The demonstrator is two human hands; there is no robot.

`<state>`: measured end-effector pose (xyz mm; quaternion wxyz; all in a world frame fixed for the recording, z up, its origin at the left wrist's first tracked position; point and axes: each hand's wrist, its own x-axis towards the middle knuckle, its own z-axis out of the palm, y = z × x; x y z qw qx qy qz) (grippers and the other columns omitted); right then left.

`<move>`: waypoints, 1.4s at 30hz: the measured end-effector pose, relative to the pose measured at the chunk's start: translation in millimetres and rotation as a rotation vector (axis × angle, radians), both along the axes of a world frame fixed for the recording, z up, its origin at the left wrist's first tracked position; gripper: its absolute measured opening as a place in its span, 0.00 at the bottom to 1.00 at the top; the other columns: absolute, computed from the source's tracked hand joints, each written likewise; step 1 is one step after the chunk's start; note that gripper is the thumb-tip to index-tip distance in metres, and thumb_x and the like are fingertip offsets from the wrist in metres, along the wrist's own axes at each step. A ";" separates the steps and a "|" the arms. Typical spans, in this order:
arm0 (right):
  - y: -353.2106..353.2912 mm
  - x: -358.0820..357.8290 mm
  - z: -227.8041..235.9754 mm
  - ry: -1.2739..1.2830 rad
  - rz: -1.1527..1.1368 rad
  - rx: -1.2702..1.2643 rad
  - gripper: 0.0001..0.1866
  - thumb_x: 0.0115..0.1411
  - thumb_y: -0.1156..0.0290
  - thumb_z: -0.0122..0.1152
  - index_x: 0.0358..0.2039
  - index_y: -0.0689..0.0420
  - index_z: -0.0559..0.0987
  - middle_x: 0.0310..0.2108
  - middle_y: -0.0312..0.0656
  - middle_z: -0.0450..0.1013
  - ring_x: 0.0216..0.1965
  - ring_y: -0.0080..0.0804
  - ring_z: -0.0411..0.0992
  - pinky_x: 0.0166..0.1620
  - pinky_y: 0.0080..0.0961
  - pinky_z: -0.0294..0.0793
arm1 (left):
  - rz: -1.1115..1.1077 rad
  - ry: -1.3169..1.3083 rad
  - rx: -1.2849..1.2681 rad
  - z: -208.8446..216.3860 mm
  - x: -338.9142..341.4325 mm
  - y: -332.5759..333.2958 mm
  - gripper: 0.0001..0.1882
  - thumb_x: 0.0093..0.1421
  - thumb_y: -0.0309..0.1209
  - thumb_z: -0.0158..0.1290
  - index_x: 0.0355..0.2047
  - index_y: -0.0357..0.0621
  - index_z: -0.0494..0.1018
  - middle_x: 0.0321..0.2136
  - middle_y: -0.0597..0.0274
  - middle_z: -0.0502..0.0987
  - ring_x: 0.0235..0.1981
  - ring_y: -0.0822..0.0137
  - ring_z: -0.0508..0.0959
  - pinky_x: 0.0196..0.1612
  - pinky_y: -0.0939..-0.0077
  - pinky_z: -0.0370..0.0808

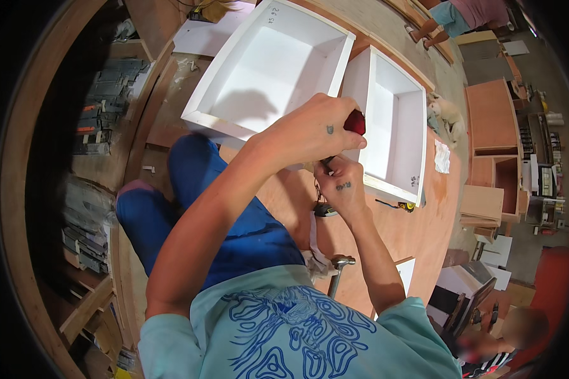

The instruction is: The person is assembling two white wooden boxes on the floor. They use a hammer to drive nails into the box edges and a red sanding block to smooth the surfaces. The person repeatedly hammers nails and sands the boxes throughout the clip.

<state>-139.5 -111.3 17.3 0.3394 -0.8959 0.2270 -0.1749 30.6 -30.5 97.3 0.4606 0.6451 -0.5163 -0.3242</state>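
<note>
My left hand (pixel 316 129) is closed round a dark red, rounded thing (pixel 356 122), most of it hidden by the fingers. Just below it, my right hand (pixel 342 183) is closed with a small dark piece (pixel 327 163) showing at its thumb; its kind does not show. Both hands are close together over the near ends of two white drawer boxes. The larger white drawer box (pixel 265 69) lies to the left, with the shadow of my head and hand inside. The narrower white drawer box (pixel 395 126) stands to its right, beside my hands.
The boxes rest on a wooden board (pixel 411 234). A hammer (pixel 341 262) lies near my lap, a yellow-black tape measure (pixel 406 206) by the right box. Shelves of metal parts (pixel 110 95) stand left. Other people are at upper right and lower right, near wooden cabinets (pixel 487 126).
</note>
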 end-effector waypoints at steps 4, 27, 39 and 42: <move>-3.8 -4.6 4.7 0.105 0.040 0.029 0.07 0.61 0.77 0.63 0.30 0.69 0.80 0.27 0.49 0.76 0.21 0.38 0.73 0.27 0.33 0.71 | 0.032 -0.009 -0.095 -11.8 -5.0 0.0 0.22 0.59 0.37 0.60 0.44 0.28 0.75 0.33 0.40 0.81 0.35 0.48 0.82 0.41 0.62 0.78; 56.7 -126.7 -41.2 0.189 -0.065 0.204 0.10 0.59 0.79 0.64 0.41 0.66 0.83 0.30 0.52 0.79 0.29 0.48 0.78 0.34 0.34 0.76 | 0.084 -0.073 -0.006 -0.3 -32.2 7.9 0.19 0.63 0.29 0.62 0.48 0.30 0.70 0.32 0.55 0.78 0.33 0.70 0.77 0.39 0.72 0.78; 55.8 -129.4 -49.6 0.137 -0.098 0.215 0.10 0.58 0.79 0.65 0.41 0.66 0.83 0.31 0.53 0.79 0.30 0.50 0.78 0.34 0.35 0.77 | 0.065 -0.071 -0.116 -11.4 -34.4 10.3 0.17 0.64 0.26 0.61 0.49 0.32 0.69 0.34 0.56 0.77 0.35 0.72 0.77 0.40 0.74 0.78; 54.9 -129.6 -45.6 0.172 -0.097 0.205 0.09 0.58 0.79 0.64 0.40 0.67 0.83 0.31 0.53 0.79 0.28 0.49 0.78 0.33 0.34 0.76 | 0.059 -0.089 -0.045 -8.1 -38.2 9.6 0.17 0.63 0.26 0.61 0.48 0.31 0.69 0.34 0.54 0.77 0.35 0.71 0.77 0.41 0.73 0.78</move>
